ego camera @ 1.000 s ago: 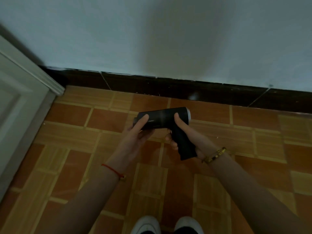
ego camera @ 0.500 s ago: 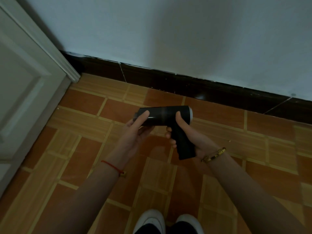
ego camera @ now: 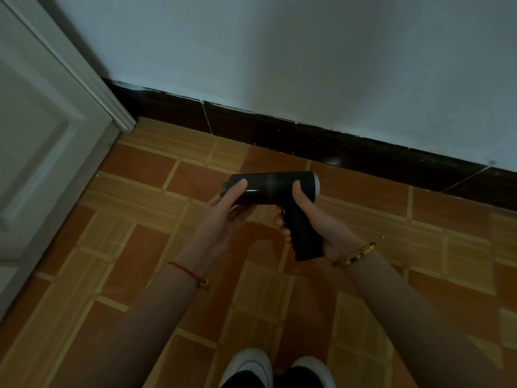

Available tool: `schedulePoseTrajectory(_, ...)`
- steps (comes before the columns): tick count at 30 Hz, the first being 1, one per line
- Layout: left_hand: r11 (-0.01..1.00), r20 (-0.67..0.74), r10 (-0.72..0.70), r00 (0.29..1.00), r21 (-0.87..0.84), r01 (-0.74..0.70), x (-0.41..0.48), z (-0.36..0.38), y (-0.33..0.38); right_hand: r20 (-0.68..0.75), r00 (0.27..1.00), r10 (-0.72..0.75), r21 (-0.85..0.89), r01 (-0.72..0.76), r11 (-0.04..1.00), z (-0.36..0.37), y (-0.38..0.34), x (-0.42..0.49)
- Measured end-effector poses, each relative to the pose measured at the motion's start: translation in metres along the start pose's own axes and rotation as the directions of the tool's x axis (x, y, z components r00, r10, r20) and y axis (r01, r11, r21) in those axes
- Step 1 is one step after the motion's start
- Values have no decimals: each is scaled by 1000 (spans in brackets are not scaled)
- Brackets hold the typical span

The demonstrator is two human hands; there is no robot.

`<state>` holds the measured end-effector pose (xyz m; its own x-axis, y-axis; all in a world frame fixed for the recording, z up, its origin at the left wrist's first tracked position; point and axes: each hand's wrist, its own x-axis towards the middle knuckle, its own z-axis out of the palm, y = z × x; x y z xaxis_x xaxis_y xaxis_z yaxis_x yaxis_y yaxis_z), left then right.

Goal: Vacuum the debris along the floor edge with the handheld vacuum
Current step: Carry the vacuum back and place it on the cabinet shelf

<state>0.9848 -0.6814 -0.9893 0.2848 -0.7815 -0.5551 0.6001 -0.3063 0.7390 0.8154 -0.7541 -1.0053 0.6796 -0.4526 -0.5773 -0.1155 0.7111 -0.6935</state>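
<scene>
A black pistol-shaped handheld vacuum [ego camera: 268,189] hangs above the tiled floor, its barrel lying level with a silver ring at the right end. My right hand [ego camera: 310,222] is wrapped around its handle, thumb up on the barrel. My left hand [ego camera: 223,217] cups the barrel's left end, thumb on top. The dark baseboard [ego camera: 321,141] runs along the floor edge just beyond the vacuum. Small pale specks lie on the tiles [ego camera: 382,237] at the right and near the door [ego camera: 98,175].
A white panelled door and its frame [ego camera: 53,135] fill the left side, meeting the baseboard at the corner. A pale wall [ego camera: 279,51] rises behind. My two white shoes [ego camera: 277,368] stand at the bottom edge on orange and wood-pattern tiles [ego camera: 140,242].
My view has shifted left, so the door takes up more of the frame. Both hands keep the same hold on the vacuum.
</scene>
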Motion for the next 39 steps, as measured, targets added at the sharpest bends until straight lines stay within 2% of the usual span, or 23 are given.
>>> schedulePoseTrajectory(12, 998, -17, 32, 999, -62, -33, 5, 19, 40, -34, 999, -10, 1, 11, 1000, 11, -50, -4)
schedulePoseTrajectory(22, 997, -27, 53, 998, -46, -55, -29, 60, 119, -76, 997, 8, 10, -8, 1000, 50, -132, -50)
schedulePoseTrajectory(29, 995, -82, 52, 995, -83, -59, -97, 105, 197, -187, 982, -22, -61, 11, 998, 102, -207, -120)
schedulePoseTrajectory(35, 995, -112, 30, 993, -94, -40, -182, 155, 286, -190, 980, -53, -123, 30, 992, 160, -289, -201)
schedulePoseTrajectory(39, 995, -74, 44, 996, -86, -50, -245, 186, 359, -198, 978, -73, -129, 48, 991, 206, -349, -261)
